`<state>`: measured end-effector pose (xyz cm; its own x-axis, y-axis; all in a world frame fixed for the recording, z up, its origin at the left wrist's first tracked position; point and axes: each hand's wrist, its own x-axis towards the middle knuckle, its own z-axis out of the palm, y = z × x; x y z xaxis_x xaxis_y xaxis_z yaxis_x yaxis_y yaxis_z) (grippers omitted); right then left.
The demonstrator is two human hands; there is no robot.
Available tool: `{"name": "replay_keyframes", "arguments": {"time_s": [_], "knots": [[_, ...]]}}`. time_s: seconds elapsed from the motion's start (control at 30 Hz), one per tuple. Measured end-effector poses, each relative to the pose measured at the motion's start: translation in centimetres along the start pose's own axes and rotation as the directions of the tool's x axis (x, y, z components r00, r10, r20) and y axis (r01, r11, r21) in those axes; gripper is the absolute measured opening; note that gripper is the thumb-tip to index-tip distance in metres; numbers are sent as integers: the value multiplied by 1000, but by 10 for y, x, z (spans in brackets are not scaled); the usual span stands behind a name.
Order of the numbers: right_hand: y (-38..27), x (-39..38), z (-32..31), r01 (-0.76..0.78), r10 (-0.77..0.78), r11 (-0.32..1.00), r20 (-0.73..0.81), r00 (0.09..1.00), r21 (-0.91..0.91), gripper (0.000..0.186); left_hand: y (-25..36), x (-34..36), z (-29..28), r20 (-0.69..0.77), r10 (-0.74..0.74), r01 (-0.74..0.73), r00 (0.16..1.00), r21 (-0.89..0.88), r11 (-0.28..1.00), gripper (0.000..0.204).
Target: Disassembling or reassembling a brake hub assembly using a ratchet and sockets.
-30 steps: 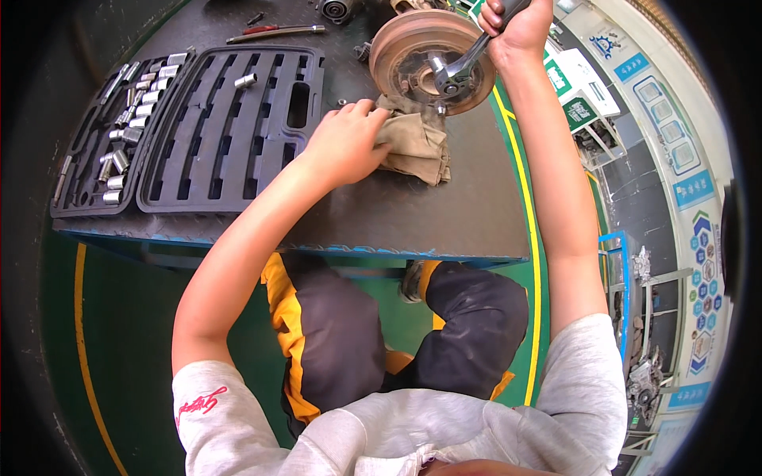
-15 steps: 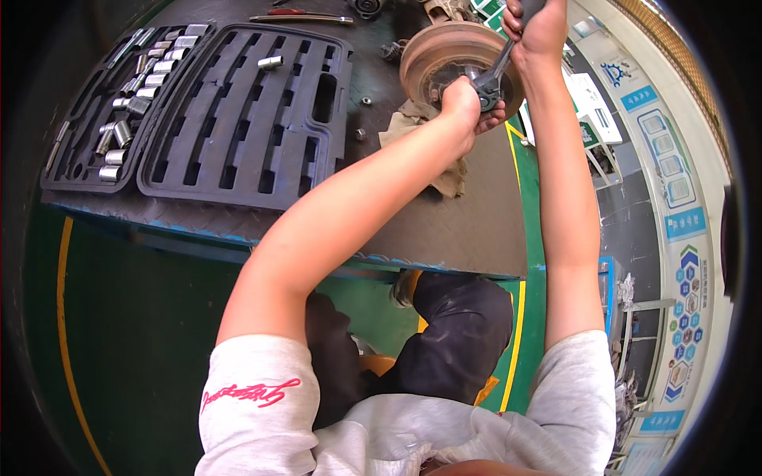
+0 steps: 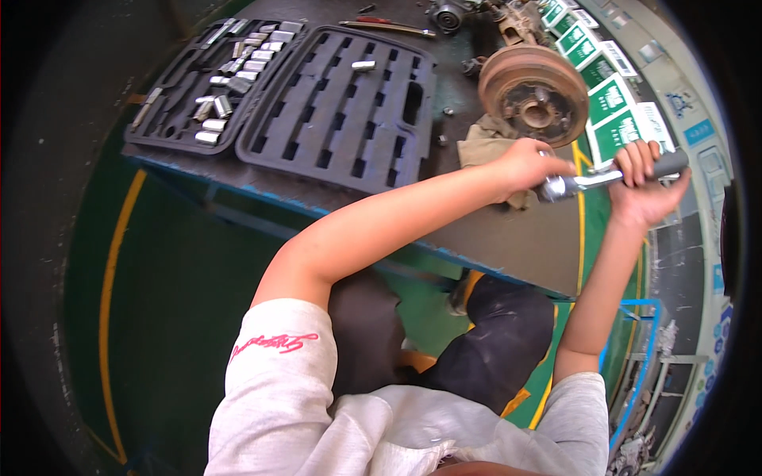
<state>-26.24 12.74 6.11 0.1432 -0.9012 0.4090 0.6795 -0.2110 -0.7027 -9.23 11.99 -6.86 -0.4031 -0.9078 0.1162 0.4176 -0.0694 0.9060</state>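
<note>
My right hand (image 3: 641,178) grips the dark handle of a chrome ratchet wrench (image 3: 594,178). My left hand (image 3: 528,166) is curled at the head end of the wrench, fingers partly hidden. Just beyond them, the rusty brake drum (image 3: 516,79) shows its hub with no tool on it. A crumpled tan cloth (image 3: 484,149) lies below the drum, partly behind my left hand. Two small metal pieces (image 3: 448,112) sit left of the drum on the dark steel workbench (image 3: 524,254).
An open socket case (image 3: 332,103) fills the bench's left, with sockets (image 3: 222,106) and a loose one (image 3: 363,66). Long bar tools (image 3: 385,25) and metal parts (image 3: 446,20) lie at the back. Green-and-white printed items (image 3: 611,119) and a blue frame (image 3: 639,309) are at right.
Both hands have come away from the drum, bringing the wrench down toward the bench's near right. My left hand moved from the cloth onto the wrench head. The view has shifted.
</note>
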Motion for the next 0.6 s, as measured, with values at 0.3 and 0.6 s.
{"name": "replay_keyframes", "arguments": {"time_s": [0.3,0.6], "knots": [[27,-71,-29,-345,358,819,62,932,459,44,33,-126,1,395,76,-367,916,744,559,38],[71,-92,-20,-373,493,869,-501,711,326,42,8,-147,15,131,102,-159,986,923,350,41]]}}
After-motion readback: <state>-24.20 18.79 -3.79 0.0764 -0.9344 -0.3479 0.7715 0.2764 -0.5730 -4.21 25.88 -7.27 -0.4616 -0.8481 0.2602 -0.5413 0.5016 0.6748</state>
